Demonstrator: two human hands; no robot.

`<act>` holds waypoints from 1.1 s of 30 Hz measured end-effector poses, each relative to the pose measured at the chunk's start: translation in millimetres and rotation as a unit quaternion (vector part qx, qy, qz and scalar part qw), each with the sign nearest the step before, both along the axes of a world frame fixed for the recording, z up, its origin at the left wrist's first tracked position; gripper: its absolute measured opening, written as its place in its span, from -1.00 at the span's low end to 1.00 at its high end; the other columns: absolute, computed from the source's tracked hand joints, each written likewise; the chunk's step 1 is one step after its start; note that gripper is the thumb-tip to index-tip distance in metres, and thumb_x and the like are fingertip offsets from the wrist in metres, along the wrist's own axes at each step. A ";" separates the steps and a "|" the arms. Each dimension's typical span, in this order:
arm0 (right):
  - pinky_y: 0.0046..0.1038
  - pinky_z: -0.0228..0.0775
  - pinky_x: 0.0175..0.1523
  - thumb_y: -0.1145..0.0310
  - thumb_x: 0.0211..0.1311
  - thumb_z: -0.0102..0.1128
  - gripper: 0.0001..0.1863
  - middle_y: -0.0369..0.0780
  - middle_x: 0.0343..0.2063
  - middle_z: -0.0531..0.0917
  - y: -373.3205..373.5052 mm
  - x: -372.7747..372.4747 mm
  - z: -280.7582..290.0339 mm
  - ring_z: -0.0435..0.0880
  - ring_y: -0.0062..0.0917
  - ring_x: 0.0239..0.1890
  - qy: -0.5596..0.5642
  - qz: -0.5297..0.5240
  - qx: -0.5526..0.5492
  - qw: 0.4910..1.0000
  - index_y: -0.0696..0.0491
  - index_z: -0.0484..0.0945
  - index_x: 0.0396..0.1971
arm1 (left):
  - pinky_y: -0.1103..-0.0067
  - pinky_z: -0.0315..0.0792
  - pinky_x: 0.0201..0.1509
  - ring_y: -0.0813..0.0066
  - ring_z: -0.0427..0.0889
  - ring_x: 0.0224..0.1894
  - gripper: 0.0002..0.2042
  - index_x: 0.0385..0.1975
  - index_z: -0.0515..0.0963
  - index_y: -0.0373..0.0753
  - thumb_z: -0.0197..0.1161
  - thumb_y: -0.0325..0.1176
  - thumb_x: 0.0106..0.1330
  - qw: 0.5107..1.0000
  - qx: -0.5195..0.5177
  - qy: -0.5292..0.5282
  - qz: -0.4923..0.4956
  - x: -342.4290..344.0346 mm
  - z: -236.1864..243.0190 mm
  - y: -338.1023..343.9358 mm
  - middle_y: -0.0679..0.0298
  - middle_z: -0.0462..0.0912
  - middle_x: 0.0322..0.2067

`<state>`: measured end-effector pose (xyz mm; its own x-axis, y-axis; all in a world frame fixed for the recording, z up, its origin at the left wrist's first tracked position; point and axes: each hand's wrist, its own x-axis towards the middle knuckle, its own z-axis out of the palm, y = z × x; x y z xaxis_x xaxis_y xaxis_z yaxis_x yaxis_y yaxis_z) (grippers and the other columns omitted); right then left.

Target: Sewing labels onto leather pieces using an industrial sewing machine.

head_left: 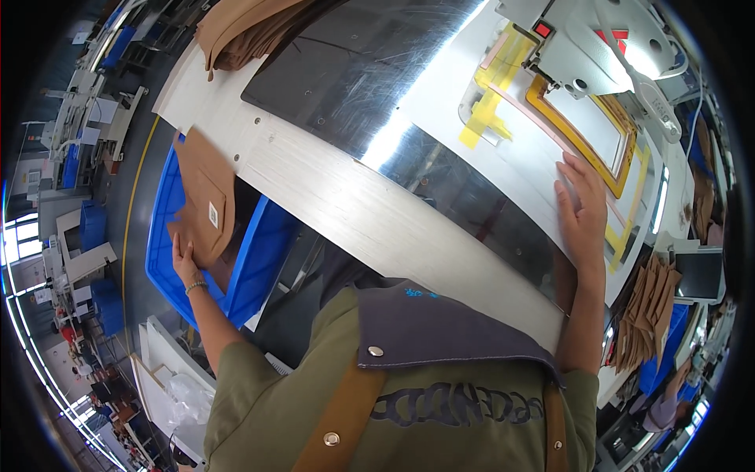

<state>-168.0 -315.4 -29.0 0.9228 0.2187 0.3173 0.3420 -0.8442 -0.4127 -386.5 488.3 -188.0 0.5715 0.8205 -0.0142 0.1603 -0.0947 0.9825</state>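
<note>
My left hand [187, 263] reaches out to the left and pinches the lower edge of a brown fabric piece [206, 177]. A patch pocket shape and a small white label [213, 214] show on that fabric. It hangs over a blue plastic bin [161, 228], whose inside it partly covers. My right hand [582, 208] lies on a white plate [543, 185] with its fingers spread, beside a yellow rectangular clamp frame [621, 118]. Nothing shows in its grasp. The frame sits beneath the head of a white sewing machine [629, 55].
A stack of brown fabric pieces [244, 35] lies at the table's far left. Shiny metal plate [338, 86] covers the middle, with a pale table edge [370, 204] in front. More brown pieces [646, 311] hang at right near a dark screen [698, 275]. Yellow tape [487, 110] marks the white plate.
</note>
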 end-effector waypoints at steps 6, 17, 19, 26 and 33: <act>-0.23 0.27 0.49 0.36 0.45 0.31 -0.67 -0.14 0.27 0.66 -17.1 4.2 1.6 0.54 -0.21 0.35 -0.017 0.017 0.038 0.999 0.09 0.72 0.14 | 0.29 0.59 0.30 0.07 0.75 0.17 -0.44 0.28 0.65 -0.36 0.34 -0.49 0.19 0.881 0.129 0.453 0.043 -60.9 -30.0 84.5 -0.09 0.74 0.17; -0.16 0.30 0.44 0.37 0.40 0.35 -0.70 -0.15 0.23 0.66 -16.7 -0.4 -6.8 0.53 -0.18 0.32 -0.037 0.023 0.017 0.999 0.08 0.73 0.07 | 0.37 0.51 0.42 0.28 0.60 0.35 -0.64 0.32 0.57 -0.39 0.21 -0.39 0.63 0.893 0.408 -0.083 -0.171 264.1 131.2 -197.5 0.07 0.62 0.34; -0.15 0.29 0.45 0.36 0.40 0.35 -0.70 -0.14 0.24 0.66 -17.6 -0.3 -4.6 0.53 -0.18 0.32 -0.027 0.031 0.031 0.999 0.08 0.74 0.07 | 0.37 0.38 0.52 0.28 0.58 0.39 -0.69 0.25 0.66 -0.32 0.20 -0.40 0.61 0.854 0.376 -0.117 -0.340 302.3 171.4 -296.6 0.13 0.66 0.33; -0.14 0.29 0.45 0.38 0.37 0.37 -0.73 -0.14 0.22 0.67 -13.3 4.4 -2.2 0.54 -0.17 0.32 -0.043 0.040 0.033 0.998 0.08 0.75 0.03 | 0.14 0.15 0.63 -0.08 0.23 0.61 -0.51 0.45 0.46 -0.27 0.16 -0.18 0.62 0.570 0.505 -0.168 -0.626 388.7 150.8 -486.3 0.08 0.40 0.54; -0.12 0.28 0.44 0.36 0.38 0.36 -0.73 -0.13 0.20 0.68 -20.8 4.4 -7.4 0.55 -0.17 0.31 -0.048 0.045 0.036 0.997 0.08 0.73 0.02 | 0.17 0.09 0.65 0.04 0.16 0.66 -0.35 0.61 0.24 -0.23 0.00 0.00 0.66 0.548 0.629 -0.047 -0.550 417.6 135.8 -509.3 0.13 0.25 0.62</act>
